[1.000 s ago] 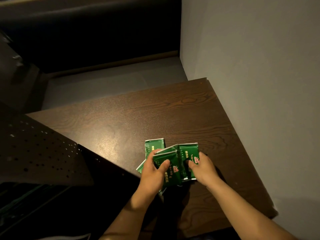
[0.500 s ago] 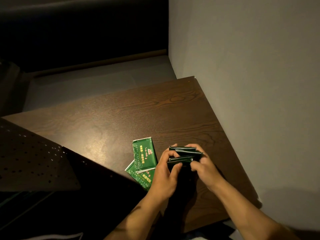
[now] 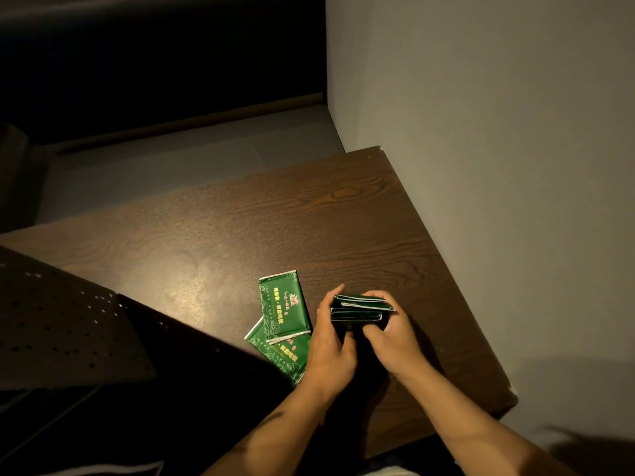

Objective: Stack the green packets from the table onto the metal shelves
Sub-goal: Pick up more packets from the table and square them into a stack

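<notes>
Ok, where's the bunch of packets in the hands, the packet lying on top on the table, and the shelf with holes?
Bunch of packets (image 3: 360, 309), head view, on its stacked edges.
Top flat packet (image 3: 283, 309), head view, on its printed face.
Metal shelf (image 3: 58, 324), head view, on its perforated panel.

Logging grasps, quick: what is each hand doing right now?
Left hand: grips the bundle of green packets.
Right hand: grips the same bundle.
</notes>
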Demonstrator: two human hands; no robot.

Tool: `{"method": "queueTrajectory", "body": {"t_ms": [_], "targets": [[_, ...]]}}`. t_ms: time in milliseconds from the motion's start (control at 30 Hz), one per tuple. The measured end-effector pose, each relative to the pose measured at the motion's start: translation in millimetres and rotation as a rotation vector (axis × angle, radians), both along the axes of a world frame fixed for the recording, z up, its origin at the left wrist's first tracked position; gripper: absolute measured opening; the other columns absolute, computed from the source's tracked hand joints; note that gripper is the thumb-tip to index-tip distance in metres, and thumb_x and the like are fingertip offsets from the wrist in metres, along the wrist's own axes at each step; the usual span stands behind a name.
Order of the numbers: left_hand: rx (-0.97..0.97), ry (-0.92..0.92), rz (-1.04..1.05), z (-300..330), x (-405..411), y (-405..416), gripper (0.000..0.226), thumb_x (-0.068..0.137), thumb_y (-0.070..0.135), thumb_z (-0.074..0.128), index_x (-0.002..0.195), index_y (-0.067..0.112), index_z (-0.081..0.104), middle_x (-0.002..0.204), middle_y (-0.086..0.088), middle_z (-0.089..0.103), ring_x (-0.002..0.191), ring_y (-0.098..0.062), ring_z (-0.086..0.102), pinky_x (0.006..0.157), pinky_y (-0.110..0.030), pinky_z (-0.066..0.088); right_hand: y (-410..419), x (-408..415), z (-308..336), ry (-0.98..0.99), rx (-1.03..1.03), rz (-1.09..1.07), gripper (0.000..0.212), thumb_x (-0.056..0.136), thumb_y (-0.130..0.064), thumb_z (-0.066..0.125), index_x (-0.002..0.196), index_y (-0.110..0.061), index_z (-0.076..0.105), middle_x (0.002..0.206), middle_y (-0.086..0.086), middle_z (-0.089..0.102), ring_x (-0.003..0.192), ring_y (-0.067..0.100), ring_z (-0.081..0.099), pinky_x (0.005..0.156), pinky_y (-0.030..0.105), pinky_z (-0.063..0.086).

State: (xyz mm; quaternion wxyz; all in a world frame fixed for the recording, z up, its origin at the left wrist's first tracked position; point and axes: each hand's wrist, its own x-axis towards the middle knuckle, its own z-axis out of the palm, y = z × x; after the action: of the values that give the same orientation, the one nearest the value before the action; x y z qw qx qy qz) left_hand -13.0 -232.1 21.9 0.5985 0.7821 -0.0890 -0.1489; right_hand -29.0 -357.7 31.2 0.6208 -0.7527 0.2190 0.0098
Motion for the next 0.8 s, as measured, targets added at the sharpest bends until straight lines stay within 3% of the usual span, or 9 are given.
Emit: {"method": "queueTrajectory", "body": {"t_ms": [67,167,267,333,400,467,567,700,800], "targets": [[0.003,-0.016,0.022,3.0,3.3,-4.9,0.067,0.085,-0.007,0.048,0.143,0.022,0.033,0.146,0.004,0.04,0.141,-0.016,0.031,0.115,-0.046,0.028,0.8,0.8,2.7,-0.023,0.007,-0.032,0.055,0.072,0.021,0.051,0.104,-0.023,0.056,0.1,0.001,0.066,0.096,0.009,0.064,0.084,0.02,0.051],[0.05,-0.016,-0.006,2.2,5.9,-8.0,0.073,0.083,-0.005,0.046,0.143,0.031,0.028,0.151,0.014,0.032,0.146,-0.016,0.02,0.118,-0.051,0.019,1.2,2.3,4.1,0.003,0.05,-0.046,0.053,0.073,0.019,0.05,0.105,-0.024,0.054,0.102,0.002,0.064,0.096,0.008,0.064,0.083,0.02,0.051],[0.124,0.027,-0.089,-3.2,7.5,-6.7,0.083,0.076,-0.002,0.042,0.143,0.038,0.015,0.155,0.011,0.024,0.148,-0.018,0.013,0.119,-0.05,0.013,2.3,3.4,-3.6,0.079,0.103,-0.026,0.052,0.064,-0.001,0.05,0.113,-0.019,0.053,0.105,0.006,0.065,0.102,0.017,0.064,0.088,0.028,0.052],[0.133,0.067,-0.13,-1.7,9.8,-6.4,0.081,0.076,0.002,0.042,0.147,0.027,0.013,0.152,0.0,0.029,0.144,-0.014,0.022,0.119,-0.039,0.019,0.7,4.9,-9.9,0.134,0.069,0.002,0.056,0.065,-0.006,0.05,0.121,-0.014,0.053,0.108,0.002,0.066,0.108,0.019,0.062,0.095,0.032,0.048],[0.143,0.065,-0.156,1.9,12.9,-6.2,0.075,0.077,0.002,0.043,0.146,0.016,0.018,0.141,0.0,0.038,0.132,-0.006,0.037,0.114,-0.025,0.028,-2.2,8.4,-12.8,0.165,0.055,0.02,0.049,0.076,0.004,0.051,0.123,-0.011,0.053,0.109,0.001,0.065,0.11,0.019,0.06,0.1,0.034,0.046],[0.147,0.031,-0.172,8.1,16.1,-3.7,0.068,0.078,-0.004,0.044,0.142,0.01,0.025,0.13,0.002,0.043,0.121,-0.004,0.044,0.107,-0.017,0.033,-4.7,12.3,-8.5,0.185,0.032,0.043,0.048,0.081,0.011,0.048,0.124,-0.01,0.053,0.111,0.003,0.064,0.113,0.02,0.059,0.098,0.032,0.044],[0.167,-0.019,-0.152,29.0,28.9,-2.3,0.056,0.088,-0.005,0.046,0.139,0.009,0.029,0.121,0.007,0.048,0.112,-0.003,0.048,0.092,-0.002,0.033,-9.2,24.6,14.9,0.176,0.006,0.096,0.047,0.086,0.008,0.048,0.128,-0.014,0.046,0.114,0.0,0.061,0.114,0.018,0.057,0.091,0.023,0.04],[0.122,-0.141,-0.087,90.3,57.8,0.4,0.051,0.093,0.003,0.048,0.139,0.017,0.031,0.126,0.007,0.051,0.117,-0.002,0.049,0.096,-0.013,0.039,-9.2,50.0,82.3,-0.001,0.015,0.125,0.054,0.091,0.006,0.049,0.126,-0.029,0.027,0.111,-0.01,0.054,0.103,0.003,0.054,0.077,0.011,0.045],[0.076,-0.237,-0.015,142.4,74.8,8.5,0.05,0.094,0.006,0.05,0.139,0.019,0.032,0.126,0.007,0.054,0.116,-0.004,0.051,0.098,-0.023,0.043,-5.9,66.0,132.0,-0.172,0.07,0.127,0.055,0.092,0.006,0.053,0.129,-0.027,0.029,0.118,-0.007,0.054,0.11,0.005,0.055,0.073,0.014,0.051]]}}
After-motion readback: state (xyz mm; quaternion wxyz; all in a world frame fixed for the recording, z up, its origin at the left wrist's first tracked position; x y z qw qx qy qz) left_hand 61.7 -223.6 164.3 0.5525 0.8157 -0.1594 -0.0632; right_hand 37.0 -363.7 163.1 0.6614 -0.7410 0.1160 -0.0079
